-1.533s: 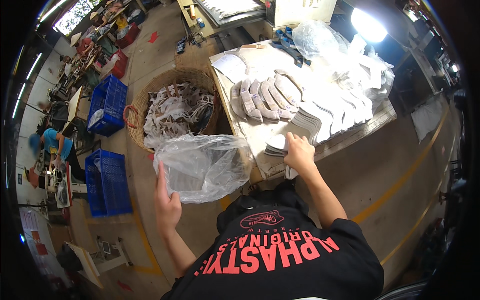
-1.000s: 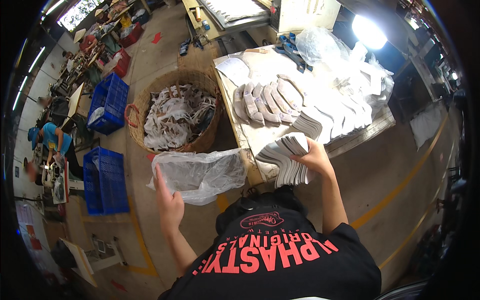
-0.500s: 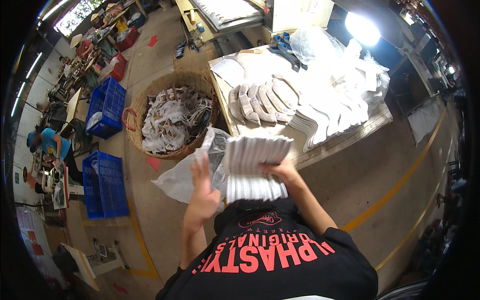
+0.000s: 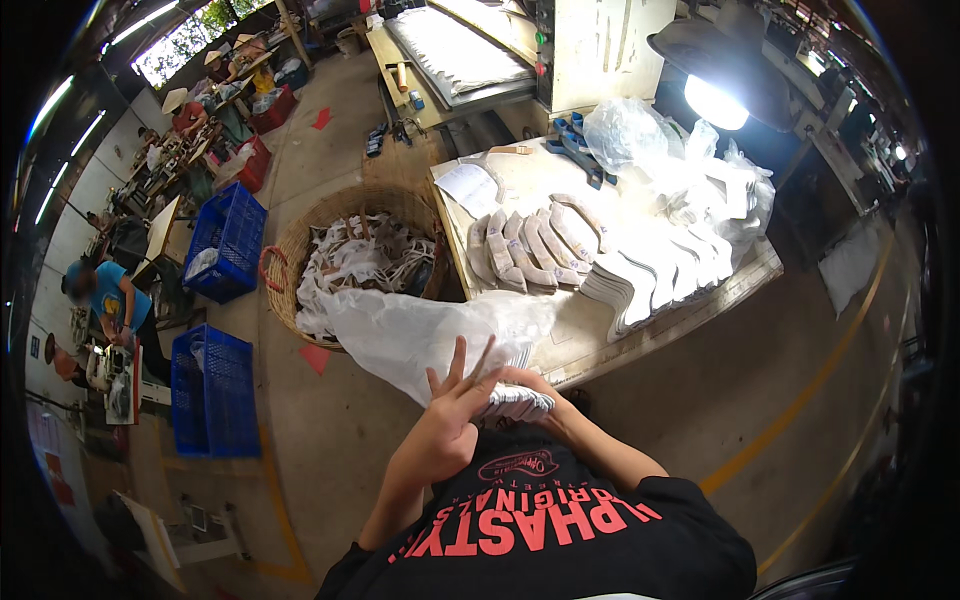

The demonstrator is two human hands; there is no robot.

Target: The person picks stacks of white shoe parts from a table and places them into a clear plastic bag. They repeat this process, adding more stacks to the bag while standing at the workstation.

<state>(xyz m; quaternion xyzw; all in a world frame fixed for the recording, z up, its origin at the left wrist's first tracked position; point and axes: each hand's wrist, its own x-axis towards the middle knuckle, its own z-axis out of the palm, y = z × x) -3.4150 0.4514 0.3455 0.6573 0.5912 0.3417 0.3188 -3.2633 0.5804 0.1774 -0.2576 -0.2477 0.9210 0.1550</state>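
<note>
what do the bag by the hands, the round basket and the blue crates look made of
Bag: thin, soft plastic film, judging by its cloudy translucence and creases.
Round basket: probably cane or bamboo, with a natural tan finish and woven strands showing.
Blue crates: likely rigid moulded plastic, evenly coloured, with perforated walls.

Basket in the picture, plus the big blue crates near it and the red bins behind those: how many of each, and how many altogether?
Wicker basket: 1
Blue crates: 2
Red bins: 2
Total: 5
</note>
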